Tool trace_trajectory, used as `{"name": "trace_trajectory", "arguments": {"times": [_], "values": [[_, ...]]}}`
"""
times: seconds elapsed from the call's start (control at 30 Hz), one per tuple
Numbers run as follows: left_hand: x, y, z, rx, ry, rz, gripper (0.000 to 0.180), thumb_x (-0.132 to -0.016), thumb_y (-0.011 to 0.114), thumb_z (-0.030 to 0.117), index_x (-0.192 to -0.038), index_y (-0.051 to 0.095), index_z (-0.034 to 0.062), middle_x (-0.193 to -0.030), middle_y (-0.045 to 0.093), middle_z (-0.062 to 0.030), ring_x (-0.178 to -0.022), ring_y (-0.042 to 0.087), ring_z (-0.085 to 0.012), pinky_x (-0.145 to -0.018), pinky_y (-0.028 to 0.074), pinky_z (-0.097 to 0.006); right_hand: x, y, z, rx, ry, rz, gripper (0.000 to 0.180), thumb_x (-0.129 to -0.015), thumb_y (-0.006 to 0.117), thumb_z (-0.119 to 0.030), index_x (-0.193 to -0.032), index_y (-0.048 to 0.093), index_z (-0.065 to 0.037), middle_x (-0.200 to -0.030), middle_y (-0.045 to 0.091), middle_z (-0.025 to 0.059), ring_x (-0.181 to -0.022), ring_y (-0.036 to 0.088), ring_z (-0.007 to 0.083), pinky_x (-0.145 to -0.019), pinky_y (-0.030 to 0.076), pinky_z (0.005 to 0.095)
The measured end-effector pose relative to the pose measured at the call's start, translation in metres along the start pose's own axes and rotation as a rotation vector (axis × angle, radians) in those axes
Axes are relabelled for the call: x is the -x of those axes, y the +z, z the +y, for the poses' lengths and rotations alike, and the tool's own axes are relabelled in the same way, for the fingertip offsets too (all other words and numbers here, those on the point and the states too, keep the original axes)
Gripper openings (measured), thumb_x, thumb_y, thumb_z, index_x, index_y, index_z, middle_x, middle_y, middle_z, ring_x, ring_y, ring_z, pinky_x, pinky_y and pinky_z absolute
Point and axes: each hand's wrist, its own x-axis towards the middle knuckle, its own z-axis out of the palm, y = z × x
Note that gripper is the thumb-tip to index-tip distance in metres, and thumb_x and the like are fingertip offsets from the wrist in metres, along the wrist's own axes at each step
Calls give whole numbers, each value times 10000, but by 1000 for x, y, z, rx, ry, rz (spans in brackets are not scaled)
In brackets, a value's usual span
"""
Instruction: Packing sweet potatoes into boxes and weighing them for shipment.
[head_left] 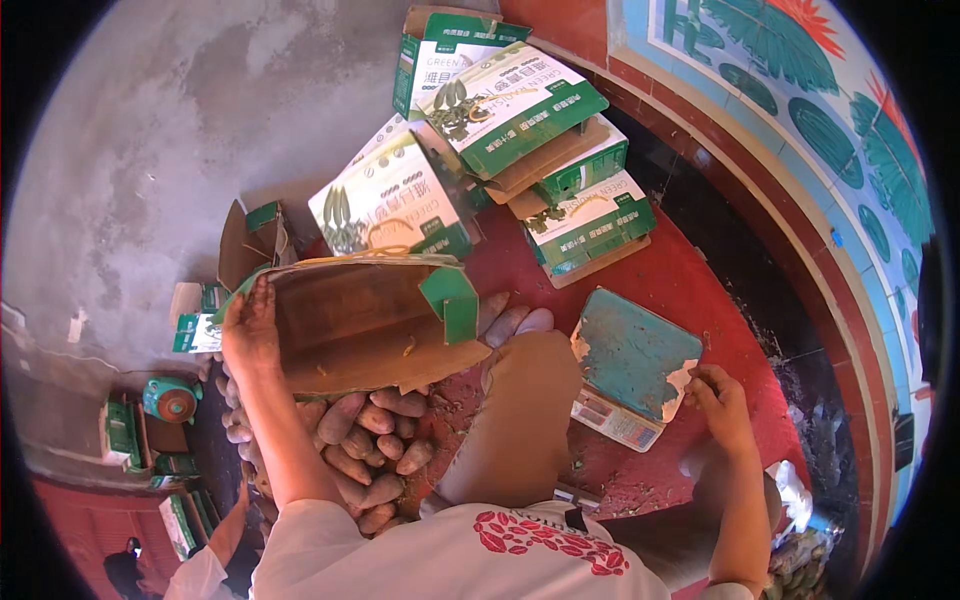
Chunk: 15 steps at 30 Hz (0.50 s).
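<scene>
Head view: the left hand's (252,328) grip clasps the left edge of an open brown cardboard carton with green flaps (350,305), probably to steady it, mouth toward the person, above oblong reddish-brown roots (350,455). The right hand (720,402) curls at the corner of a square, worn teal scale (632,345); whether it grasps that, I cannot tell. The scale rests on the red floor (690,290), likely for level support. White-and-green cardboard cartons (525,95) are piled beyond, perhaps to save space.
</scene>
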Motion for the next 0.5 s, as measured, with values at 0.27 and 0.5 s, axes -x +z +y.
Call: {"name": "trace_trajectory", "arguments": {"times": [0.27,0.5], "values": [[19,59,48,198,11,-135,228,-836,437,-50,-1040,447,-150,-1129,509,-290,-1120,485,-386,-1030,344,-512,6,2,-17,41,-92,4,205,-865,523,-70,-1006,552,76,-830,601,102,-709,591,137,-629,468,261],[57,151,41,271,-63,-321,187,-847,439,-46,-1006,455,-143,-1119,502,-296,-1119,480,-398,-1027,347,-516,8,12,-29,-66,-273,44,261,-844,566,-83,-1074,550,37,-966,603,118,-822,589,154,-717,472,269]]}}
